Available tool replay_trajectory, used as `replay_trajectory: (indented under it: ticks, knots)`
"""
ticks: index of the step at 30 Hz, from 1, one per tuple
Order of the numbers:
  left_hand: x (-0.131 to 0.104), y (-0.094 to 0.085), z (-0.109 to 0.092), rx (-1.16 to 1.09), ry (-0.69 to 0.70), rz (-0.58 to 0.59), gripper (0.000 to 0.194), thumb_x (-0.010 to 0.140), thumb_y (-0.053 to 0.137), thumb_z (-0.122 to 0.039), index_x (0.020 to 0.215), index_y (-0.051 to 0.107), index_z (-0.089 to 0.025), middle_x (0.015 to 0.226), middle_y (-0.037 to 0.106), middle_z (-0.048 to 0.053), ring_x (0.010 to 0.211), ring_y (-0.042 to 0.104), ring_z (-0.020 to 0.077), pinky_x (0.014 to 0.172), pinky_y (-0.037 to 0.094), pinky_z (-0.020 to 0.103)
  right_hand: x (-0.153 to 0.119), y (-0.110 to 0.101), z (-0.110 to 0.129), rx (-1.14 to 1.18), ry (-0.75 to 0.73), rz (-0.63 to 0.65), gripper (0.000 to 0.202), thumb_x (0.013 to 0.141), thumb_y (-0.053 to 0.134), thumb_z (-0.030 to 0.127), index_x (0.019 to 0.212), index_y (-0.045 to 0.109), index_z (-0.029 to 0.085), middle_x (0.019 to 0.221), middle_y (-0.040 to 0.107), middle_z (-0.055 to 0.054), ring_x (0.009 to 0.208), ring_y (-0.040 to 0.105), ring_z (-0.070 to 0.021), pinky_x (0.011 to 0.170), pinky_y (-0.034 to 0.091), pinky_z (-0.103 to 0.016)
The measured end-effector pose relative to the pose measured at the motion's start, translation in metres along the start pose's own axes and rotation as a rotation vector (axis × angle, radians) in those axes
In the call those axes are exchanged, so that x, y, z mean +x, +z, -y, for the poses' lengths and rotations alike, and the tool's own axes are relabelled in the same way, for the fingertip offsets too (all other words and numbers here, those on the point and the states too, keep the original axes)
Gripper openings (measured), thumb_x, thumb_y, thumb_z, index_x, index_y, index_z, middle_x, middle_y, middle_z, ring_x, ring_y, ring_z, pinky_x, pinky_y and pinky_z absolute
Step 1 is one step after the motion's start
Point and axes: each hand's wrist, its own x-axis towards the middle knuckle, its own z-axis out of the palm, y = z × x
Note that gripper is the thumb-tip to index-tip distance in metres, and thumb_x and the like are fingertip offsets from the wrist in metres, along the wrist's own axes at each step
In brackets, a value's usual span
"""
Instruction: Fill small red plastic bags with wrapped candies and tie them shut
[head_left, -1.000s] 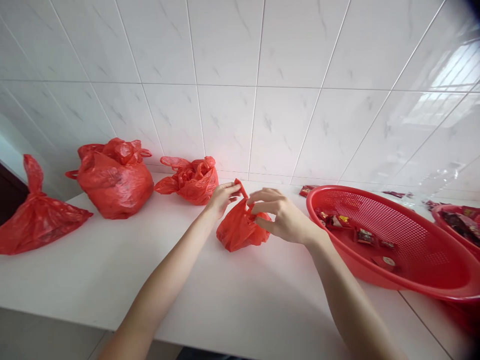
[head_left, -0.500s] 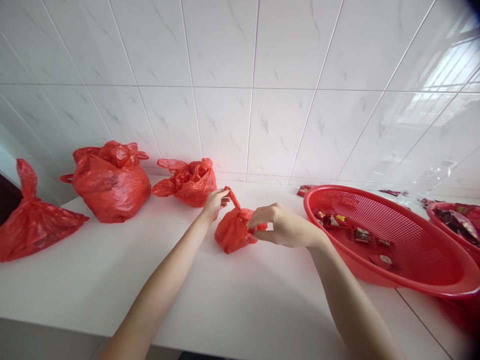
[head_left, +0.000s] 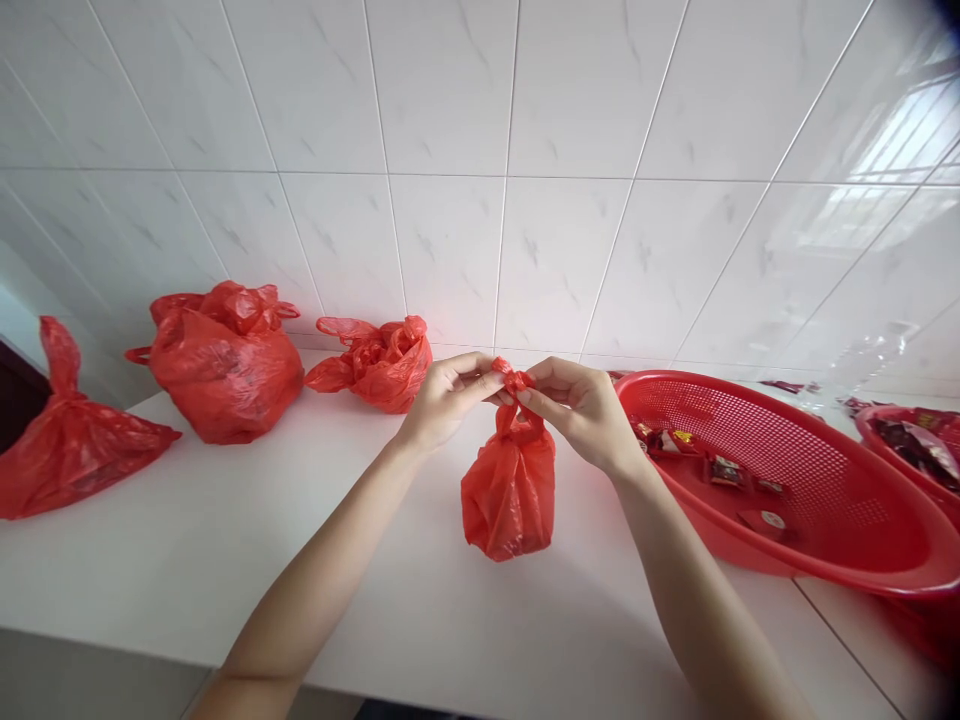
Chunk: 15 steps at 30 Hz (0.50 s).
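A small red plastic bag [head_left: 510,490] hangs below my two hands, its top gathered and twisted between them. My left hand [head_left: 456,398] pinches the left side of the bag's top with thumb and fingers. On the other side my right hand [head_left: 574,405] pinches the bag's handle part close to my left fingertips. The bag's body is full and rounded; what it contains is hidden. Just behind my left hand, a crumpled red bag [head_left: 390,368] rests on the white table [head_left: 300,560] near the wall.
Further left are a large full red bag [head_left: 225,375] and a tied red bag [head_left: 79,450]. At the right stands a red perforated basket [head_left: 810,470] with small packets inside. Behind it are a second red basket [head_left: 874,425] and a clear plastic bottle [head_left: 870,360].
The small bag has risen and moved slightly right, and its handles are now drawn together. My left hand has moved right and my right hand up, so they meet at its top.
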Motion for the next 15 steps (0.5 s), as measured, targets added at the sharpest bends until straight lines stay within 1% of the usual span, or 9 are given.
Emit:
replay_trajectory:
  ticks: [3, 5, 7, 8, 10, 11, 12, 13, 15]
  knots:
    - [-0.003, 0.002, -0.001, -0.05, 0.001, -0.056, 0.015, 0.082, 0.072, -0.029, 0.09, 0.071, -0.016, 0.09, 0.069, 0.005, 0.082, 0.064, 0.0163, 0.08, 0.053, 0.033, -0.002, 0.001, 0.003, 0.063, 0.008, -0.031, 0.019, 0.086, 0.069, 0.035, 0.086, 0.063, 0.017, 0.08, 0.07, -0.004, 0.071, 0.066, -0.0149, 0.065, 0.053, -0.028]
    - [-0.008, 0.005, -0.002, -0.079, 0.015, -0.076, 0.018, 0.083, 0.07, -0.028, 0.097, 0.071, -0.018, 0.099, 0.069, 0.006, 0.092, 0.064, 0.019, 0.085, 0.052, 0.034, -0.002, 0.002, 0.006, 0.073, -0.006, -0.079, 0.018, 0.085, 0.07, 0.034, 0.085, 0.062, 0.017, 0.078, 0.068, -0.003, 0.068, 0.065, -0.0137, 0.063, 0.052, -0.027]
    - [-0.016, 0.011, -0.003, -0.044, 0.012, -0.054, 0.026, 0.083, 0.07, -0.027, 0.108, 0.069, -0.02, 0.11, 0.068, 0.007, 0.104, 0.062, 0.022, 0.092, 0.049, 0.036, -0.003, 0.005, 0.01, 0.057, -0.024, -0.148, 0.017, 0.084, 0.071, 0.033, 0.083, 0.062, 0.018, 0.076, 0.068, -0.002, 0.066, 0.064, -0.013, 0.062, 0.052, -0.026]
    - [-0.022, 0.014, -0.002, 0.0, -0.003, -0.027, 0.029, 0.082, 0.07, -0.027, 0.11, 0.068, -0.021, 0.112, 0.068, 0.007, 0.106, 0.061, 0.023, 0.094, 0.048, 0.036, -0.004, 0.007, 0.012, 0.042, -0.034, -0.181, 0.016, 0.084, 0.071, 0.032, 0.083, 0.063, 0.018, 0.075, 0.068, -0.001, 0.066, 0.064, -0.013, 0.062, 0.052, -0.026]
    - [-0.034, 0.023, 0.001, 0.097, -0.066, 0.028, 0.024, 0.083, 0.071, -0.029, 0.105, 0.068, -0.02, 0.105, 0.069, 0.007, 0.101, 0.062, 0.0231, 0.089, 0.049, 0.035, -0.005, 0.013, 0.015, -0.005, -0.062, -0.222, 0.013, 0.083, 0.071, 0.029, 0.082, 0.064, 0.018, 0.075, 0.068, -0.001, 0.067, 0.065, -0.0132, 0.063, 0.053, -0.027]
    - [-0.04, 0.026, 0.004, 0.127, -0.106, 0.04, 0.019, 0.085, 0.069, -0.032, 0.098, 0.068, -0.019, 0.098, 0.069, 0.006, 0.093, 0.063, 0.0218, 0.084, 0.049, 0.033, -0.006, 0.017, 0.016, -0.032, -0.08, -0.225, 0.01, 0.084, 0.07, 0.027, 0.082, 0.064, 0.018, 0.075, 0.068, -0.001, 0.068, 0.065, -0.0131, 0.065, 0.053, -0.027]
    - [-0.046, 0.028, 0.007, 0.139, -0.14, 0.034, 0.017, 0.087, 0.065, -0.035, 0.092, 0.067, -0.018, 0.089, 0.068, 0.005, 0.085, 0.063, 0.0201, 0.077, 0.049, 0.032, -0.007, 0.02, 0.017, -0.059, -0.101, -0.216, 0.008, 0.084, 0.069, 0.024, 0.082, 0.065, 0.019, 0.075, 0.068, 0.0, 0.068, 0.064, -0.0128, 0.067, 0.054, -0.027]
    - [-0.051, 0.028, 0.011, 0.134, -0.165, 0.009, 0.021, 0.09, 0.061, -0.037, 0.086, 0.066, -0.018, 0.082, 0.067, 0.004, 0.079, 0.062, 0.0184, 0.072, 0.048, 0.03, -0.008, 0.023, 0.017, -0.082, -0.121, -0.196, 0.005, 0.085, 0.068, 0.023, 0.083, 0.066, 0.019, 0.077, 0.068, 0.0, 0.07, 0.065, -0.0126, 0.07, 0.054, -0.027]
    - [-0.06, 0.022, 0.016, 0.088, -0.203, -0.089, 0.027, 0.092, 0.058, -0.041, 0.083, 0.065, -0.017, 0.076, 0.064, 0.003, 0.073, 0.06, 0.0168, 0.068, 0.047, 0.029, -0.01, 0.026, 0.019, -0.112, -0.158, -0.138, 0.003, 0.086, 0.067, 0.021, 0.088, 0.067, 0.02, 0.083, 0.07, 0.0, 0.078, 0.066, -0.0133, 0.077, 0.055, -0.028]
